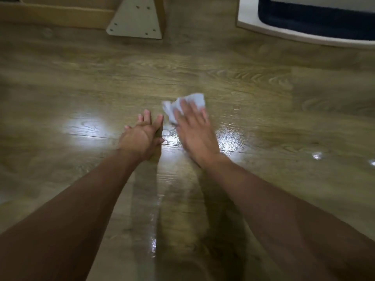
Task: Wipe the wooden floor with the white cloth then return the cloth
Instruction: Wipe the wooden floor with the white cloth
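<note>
A crumpled white cloth (183,106) lies on the wooden floor (263,110) near the middle of the view. My right hand (194,132) presses flat on its near part, fingers spread over it, and looks blurred by motion. My left hand (144,134) rests just left of it, palm down on the floor with fingers apart, holding nothing. The floor around both hands shines with wet streaks and bright light reflections.
A wooden furniture base (56,15) and a pale trapezoid bracket (136,21) stand at the far edge. A white-framed object with a dark blue inner part (304,19) sits at the far right. Small bright spots (317,156) glint on the floor at right.
</note>
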The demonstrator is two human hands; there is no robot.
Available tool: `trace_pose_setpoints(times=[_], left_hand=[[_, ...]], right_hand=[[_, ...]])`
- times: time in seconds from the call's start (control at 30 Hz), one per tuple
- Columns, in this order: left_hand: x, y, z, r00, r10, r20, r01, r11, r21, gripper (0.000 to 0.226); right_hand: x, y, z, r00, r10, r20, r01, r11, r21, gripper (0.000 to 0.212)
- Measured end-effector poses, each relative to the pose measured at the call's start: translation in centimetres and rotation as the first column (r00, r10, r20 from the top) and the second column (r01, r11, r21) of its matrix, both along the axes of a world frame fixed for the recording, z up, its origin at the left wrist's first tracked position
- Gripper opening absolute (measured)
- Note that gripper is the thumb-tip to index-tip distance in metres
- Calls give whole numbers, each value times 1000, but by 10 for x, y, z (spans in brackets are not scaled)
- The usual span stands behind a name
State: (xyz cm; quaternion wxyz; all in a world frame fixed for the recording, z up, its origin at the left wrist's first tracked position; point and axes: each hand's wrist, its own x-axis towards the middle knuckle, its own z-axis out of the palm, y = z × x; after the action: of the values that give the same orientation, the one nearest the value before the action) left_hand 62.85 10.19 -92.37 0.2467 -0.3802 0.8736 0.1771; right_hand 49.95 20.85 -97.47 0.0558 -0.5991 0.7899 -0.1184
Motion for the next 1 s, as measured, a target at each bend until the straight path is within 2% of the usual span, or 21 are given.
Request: trace_pose_setpoints(times=[0.1,0.17,0.23,0.27,0.33,0.4,0.47,0.53,0.6,0.73,0.87,0.93,1.0], left_hand=[[5,-5,4,999,-20,-28,20,1000,-1,65],[6,-7,4,999,-21,-26,20,1000,-11,71],[4,-5,2,999,-27,-24,26,999,-24,81],[3,-2,-1,999,-36,-20,35,999,-38,86],[6,4,-8,999,-42,-33,40,997,-59,89],[11,4,-13,996,-19,-87,12,997,-75,87],[11,5,-9,988,8,-155,-16,998,-54,80],[16,13,-1,975,12,-221,-23,999,-44,61],[33,29,3,977,15,-212,-34,996,-88,44],[70,52,-10,989,64,-130,-76,993,-95,57],[67,49,-6,989,93,-112,-100,994,-54,60],[68,50,-6,987,98,-124,-104,993,-46,60],[71,51,-9,988,99,-122,-107,992,-62,59]], right_hand=[[39,86,8,963,270,24,-271,961,59,50],[36,135,13,901,429,66,-434,894,110,47],[8,147,13,868,495,32,-495,861,121,47],[-8,140,11,900,435,18,-434,893,116,48],[-33,105,4,987,157,12,-158,984,86,50],[-43,65,4,996,-87,36,86,996,19,48],[-25,43,8,974,-214,76,213,977,22,51],[14,52,8,981,-175,88,174,985,18,58],[63,85,7,998,-2,69,5,999,-46,57],[115,146,-1,982,163,96,-161,987,-28,49],[91,147,12,940,313,132,-326,942,83,58],[54,128,25,946,303,111,-317,938,143,56],[15,97,27,981,153,120,-171,972,160,51]])
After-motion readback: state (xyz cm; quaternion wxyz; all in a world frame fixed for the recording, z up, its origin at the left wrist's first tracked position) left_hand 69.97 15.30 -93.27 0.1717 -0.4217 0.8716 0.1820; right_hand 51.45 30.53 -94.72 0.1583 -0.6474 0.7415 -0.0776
